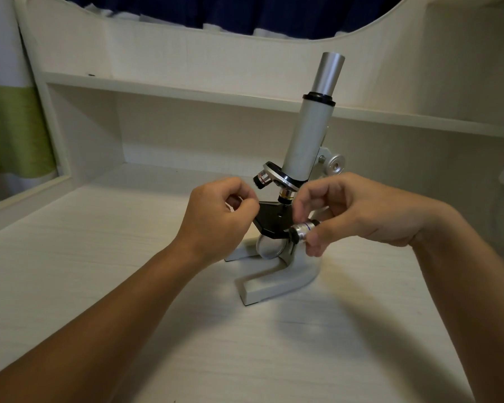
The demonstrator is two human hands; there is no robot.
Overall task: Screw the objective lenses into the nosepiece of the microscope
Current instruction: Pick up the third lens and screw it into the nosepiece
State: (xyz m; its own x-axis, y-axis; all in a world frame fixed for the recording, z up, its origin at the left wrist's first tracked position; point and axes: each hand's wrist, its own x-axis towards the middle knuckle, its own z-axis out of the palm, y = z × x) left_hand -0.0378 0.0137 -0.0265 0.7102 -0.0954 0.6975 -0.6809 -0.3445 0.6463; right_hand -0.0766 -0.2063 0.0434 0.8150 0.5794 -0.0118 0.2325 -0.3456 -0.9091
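A grey-white microscope (306,141) stands on the desk, its tube tilted toward me. Two objective lenses sit in the nosepiece (277,173): one with a red band (263,179) points left, one with a yellow band (286,196) points down at the black stage (269,219). My right hand (358,210) pinches a third, silver objective lens with a blue band (303,230), held sideways just right of the stage. My left hand (218,219) hovers left of the stage with its fingers curled and nothing visible in them.
The pale wooden desk (128,271) has a raised back panel and a shelf (186,91) behind the microscope. A round mirror (271,247) hangs under the stage above the horseshoe base (274,283). A focus knob (335,164) sticks out to the right.
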